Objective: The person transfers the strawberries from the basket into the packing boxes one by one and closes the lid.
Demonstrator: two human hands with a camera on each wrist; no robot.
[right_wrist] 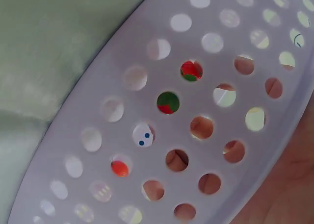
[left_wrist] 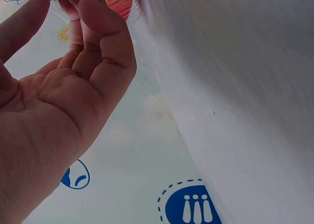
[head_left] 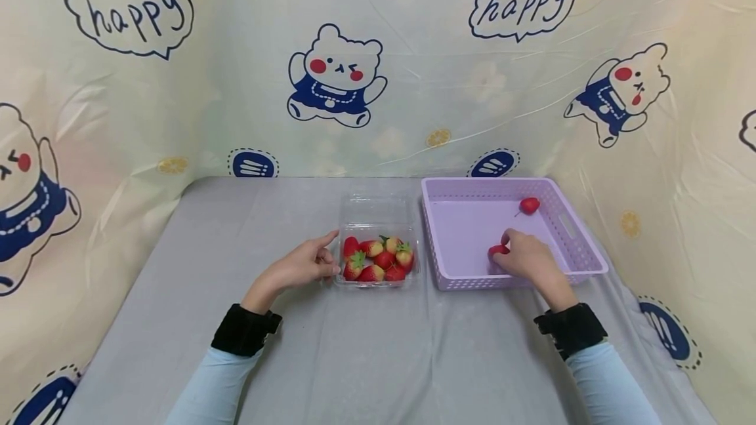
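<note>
A clear plastic box point(head_left: 338, 279) of red and pale strawberries point(head_left: 384, 260) stands mid-table with its see-through lid point(head_left: 378, 210) raised at the back. At its left side is my left hand point(head_left: 302, 262), thumb and forefinger apart, fingertips touching the wall. In the left wrist view the other fingers point(left_wrist: 110, 42) bend loosely. My right hand point(head_left: 527, 256) reaches into the lilac basket point(head_left: 455, 215) and pinches a red strawberry point(head_left: 498, 250) low over its floor. Through the basket's holes, the right wrist view shows bits of a red and green strawberry point(right_wrist: 191, 70).
One more red fruit point(head_left: 529, 205), seemingly a strawberry, lies at the basket's far right. The basket's perforated walls point(head_left: 484, 283) rise around the right hand. Grey cloth point(head_left: 354, 353) covers the table, and a printed curtain point(head_left: 413, 84) hangs behind and at both sides.
</note>
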